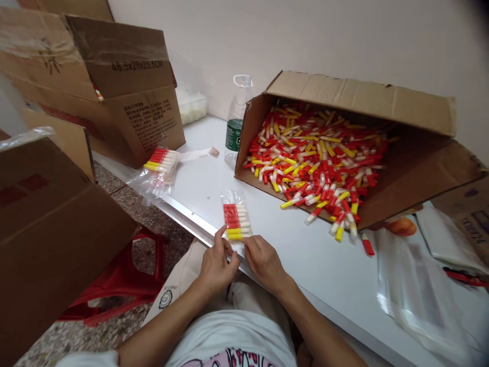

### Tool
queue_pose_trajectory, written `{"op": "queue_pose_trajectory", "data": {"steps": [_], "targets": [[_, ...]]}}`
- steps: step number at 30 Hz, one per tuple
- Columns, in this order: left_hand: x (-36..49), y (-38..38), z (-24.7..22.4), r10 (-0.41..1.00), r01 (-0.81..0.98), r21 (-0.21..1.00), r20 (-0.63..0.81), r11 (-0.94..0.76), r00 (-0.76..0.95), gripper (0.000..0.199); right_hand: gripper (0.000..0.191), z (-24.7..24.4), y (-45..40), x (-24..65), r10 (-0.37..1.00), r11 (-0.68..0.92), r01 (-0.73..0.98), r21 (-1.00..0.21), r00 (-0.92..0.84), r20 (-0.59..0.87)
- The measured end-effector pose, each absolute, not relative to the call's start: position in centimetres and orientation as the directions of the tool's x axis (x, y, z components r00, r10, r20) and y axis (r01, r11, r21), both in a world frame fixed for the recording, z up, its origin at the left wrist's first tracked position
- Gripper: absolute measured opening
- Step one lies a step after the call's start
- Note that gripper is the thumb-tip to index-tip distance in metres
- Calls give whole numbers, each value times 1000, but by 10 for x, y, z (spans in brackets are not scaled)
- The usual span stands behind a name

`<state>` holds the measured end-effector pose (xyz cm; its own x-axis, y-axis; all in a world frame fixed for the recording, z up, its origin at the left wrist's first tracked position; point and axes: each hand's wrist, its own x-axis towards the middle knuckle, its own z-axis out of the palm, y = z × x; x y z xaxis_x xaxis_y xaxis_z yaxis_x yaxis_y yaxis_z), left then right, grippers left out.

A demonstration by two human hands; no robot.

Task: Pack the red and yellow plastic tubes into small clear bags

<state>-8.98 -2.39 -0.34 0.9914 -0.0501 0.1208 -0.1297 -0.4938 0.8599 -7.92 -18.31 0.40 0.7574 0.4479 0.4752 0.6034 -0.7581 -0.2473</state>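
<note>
A clear plastic bag (237, 216) lies on the white table near its front edge. Inside is a neat row of small tubes, mostly red and white, with yellow-and-white ones at the near end. My left hand (219, 262) is curled at the bag's near left corner, index finger against it. At the near right corner, my right hand (265, 262) pinches the plastic, its other fingers folded. Farther left, filled bags of similar tubes (162, 165) rest at the table edge. Many loose tubes (313, 158) spill from a cardboard box (362, 94) lying on its side.
An empty plastic bottle (234, 122) stands beside the box. Flat clear bags (412, 290) lie at right, near a round orange fruit (402, 226). Large cartons (141, 107) stand at left. Below the table edge is a red plastic stool (126, 285).
</note>
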Motion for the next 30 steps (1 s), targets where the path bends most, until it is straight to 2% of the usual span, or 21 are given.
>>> {"op": "queue_pose_trajectory", "data": {"steps": [3, 6, 8, 10, 13, 14, 16, 17, 19, 22, 25, 30], "targets": [[-92, -20, -2, 43, 169, 959, -164, -227, 986, 38, 24, 4, -181, -86, 437, -730, 598, -330, 781, 447], [-84, -20, -5, -41, 369, 928, -370, -48, 928, 53, 26, 9, -181, -96, 437, -698, 598, -395, 792, 426], [-82, -20, -4, -135, 408, 912, -399, 43, 907, 56, 24, 16, -184, -105, 402, -687, 558, -466, 826, 395], [-86, -19, 0, -192, 442, 884, -412, 151, 891, 55, 23, 23, -187, -114, 239, -707, 392, -589, 916, 323], [-99, -17, 10, -237, 512, 813, -459, 277, 856, 51, 34, 28, -186, -127, -59, -641, -12, -768, 998, 34], [-104, -17, 14, -249, 527, 791, -468, 310, 848, 50, 41, 29, -183, -130, -88, -586, -124, -801, 992, -88], [-111, -17, 22, -254, 526, 762, -461, 378, 850, 48, 51, 27, -175, -134, -56, -432, -268, -861, 961, -271], [-113, -17, 27, -243, 502, 763, -440, 408, 865, 46, 52, 26, -170, -135, -47, -335, -297, -894, 953, -299], [-115, -18, 35, -210, 428, 794, -372, 433, 904, 42, 49, 23, -162, -135, -80, -145, -271, -952, 962, -262], [-114, -16, 40, -258, 434, 787, -352, 439, 900, 36, 44, 19, -156, -134, -138, 16, -180, -984, 974, -180], [-117, -16, 35, -357, 584, 666, -463, 464, 811, 32, 44, 11, -156, -135, -126, 84, -229, -970, 963, -238], [-126, -21, 21, -295, 640, 603, -576, 477, 762, 19, 52, 0, -159, -140, -80, 49, -367, -929, 926, -370]]}}
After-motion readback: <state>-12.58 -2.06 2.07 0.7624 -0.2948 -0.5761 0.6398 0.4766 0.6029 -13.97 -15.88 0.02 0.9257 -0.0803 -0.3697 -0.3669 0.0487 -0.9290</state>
